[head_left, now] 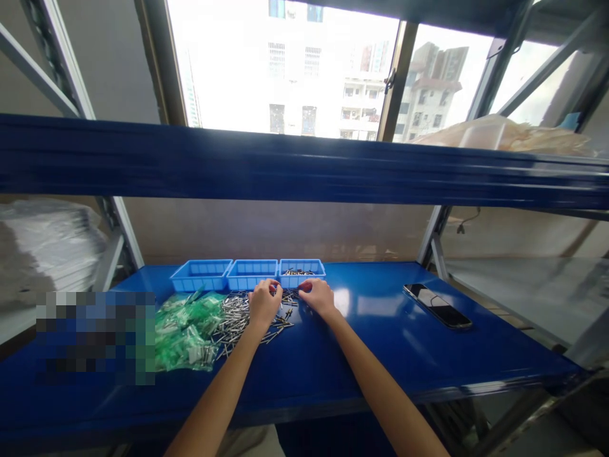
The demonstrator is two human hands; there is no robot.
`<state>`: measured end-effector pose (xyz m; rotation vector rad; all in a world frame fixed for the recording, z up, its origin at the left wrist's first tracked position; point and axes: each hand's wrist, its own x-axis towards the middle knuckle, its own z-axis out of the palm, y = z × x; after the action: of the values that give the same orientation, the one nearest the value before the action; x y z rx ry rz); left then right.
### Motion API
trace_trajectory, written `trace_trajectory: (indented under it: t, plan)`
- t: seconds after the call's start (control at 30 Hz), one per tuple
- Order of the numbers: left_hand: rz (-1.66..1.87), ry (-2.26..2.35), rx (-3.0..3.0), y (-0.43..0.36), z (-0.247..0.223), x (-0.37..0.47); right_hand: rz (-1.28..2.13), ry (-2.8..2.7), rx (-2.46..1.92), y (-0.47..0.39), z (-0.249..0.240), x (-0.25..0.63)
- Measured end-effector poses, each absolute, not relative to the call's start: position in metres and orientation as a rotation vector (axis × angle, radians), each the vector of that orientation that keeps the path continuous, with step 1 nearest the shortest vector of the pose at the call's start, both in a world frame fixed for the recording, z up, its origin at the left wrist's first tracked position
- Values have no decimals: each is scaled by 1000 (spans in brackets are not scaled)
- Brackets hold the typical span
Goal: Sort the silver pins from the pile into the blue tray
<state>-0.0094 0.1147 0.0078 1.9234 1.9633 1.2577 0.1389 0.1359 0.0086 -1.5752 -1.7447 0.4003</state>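
Observation:
My left hand (265,301) is over the right part of a pile of thin metal rods (234,317), its fingers curled together; a small red spot shows at the fingertips. Just in front of the right-hand blue bin (321,269), my right hand (318,294) has its fingers closed, also with red at the tips. What either hand holds is too small to name. The right-hand bin contains small metal pieces (297,272). Two more blue bins, the middle one (252,277) and the left one (200,277), stand in the same row.
Green plastic bags (190,327) lie left of the rods, beside a blurred-out patch. A phone (438,306) rests on the blue tabletop (380,343) at the right. A blue shelf beam (304,168) crosses above the table, with metal uprights at both sides.

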Motion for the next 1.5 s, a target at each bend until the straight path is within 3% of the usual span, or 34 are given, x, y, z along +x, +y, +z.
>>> trace_trajectory:
  t: [0.2, 0.3, 1.03, 1.5]
  plan:
    - [1413, 1577, 1729, 119, 9, -8, 983, -1581, -1086, 137, 15, 133]
    - [1452, 1547, 1656, 121, 10, -8, 1110, -1589, -972, 132, 18, 130]
    - [1545, 1430, 2020, 113, 9, 3, 1182, -1190, -1027, 129, 24, 126]
    - [1770, 1756, 1581, 113, 17, -4, 1192, -1097, -1090, 133, 16, 125]
